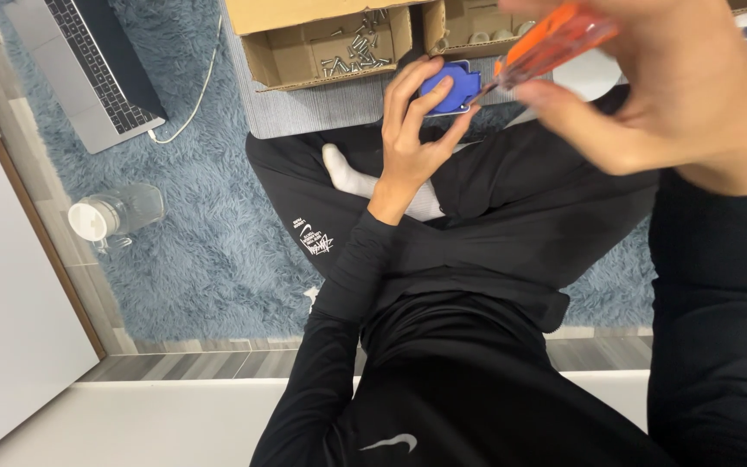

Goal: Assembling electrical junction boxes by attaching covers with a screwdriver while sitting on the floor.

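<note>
My left hand (414, 130) holds a small blue plastic part (450, 86) between thumb and fingers, above my crossed legs in black trousers. My right hand (667, 95) is close to the camera and blurred, gripping a screwdriver with an orange translucent handle (555, 39). The screwdriver's tip points down-left at the blue part and reaches its right edge. A white sock (347, 177) shows beneath my left wrist.
Two open cardboard boxes (291, 60) sit ahead on a grey mat, the left one with several screws (356, 52). A laptop (88, 65) with a white cable lies at the upper left on a shaggy blue rug. A clear tumbler with a white lid (110, 214) lies at the left.
</note>
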